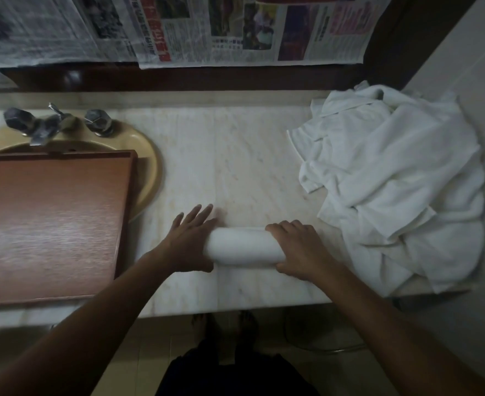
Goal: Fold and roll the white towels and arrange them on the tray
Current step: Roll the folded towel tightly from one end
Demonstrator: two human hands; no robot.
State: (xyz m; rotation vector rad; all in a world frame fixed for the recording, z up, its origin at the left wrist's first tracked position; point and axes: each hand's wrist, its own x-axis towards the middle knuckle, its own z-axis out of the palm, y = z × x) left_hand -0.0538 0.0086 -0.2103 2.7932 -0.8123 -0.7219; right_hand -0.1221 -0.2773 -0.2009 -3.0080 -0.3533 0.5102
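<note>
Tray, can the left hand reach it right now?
Probably yes. The tray sits just beside the left hand, with only bare counter between them. That hand lies flat against the roll, not gripping.

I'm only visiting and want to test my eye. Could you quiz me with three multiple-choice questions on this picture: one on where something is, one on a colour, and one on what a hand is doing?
1. Where does the wooden tray sit?
A. over the sink
B. on the towel pile
C. on the floor

2. What colour is the sink?
A. blue
B. pale yellow
C. black

3. How does the right hand meet the rolled towel?
A. it hovers apart from it
B. it lies flat beside it
C. it curls round its end

Answers:
1 A, the tray covers most of the basin.
2 B, the rim shows yellowish beside the tray.
3 C, the fingers wrap over the roll's right end.
</note>
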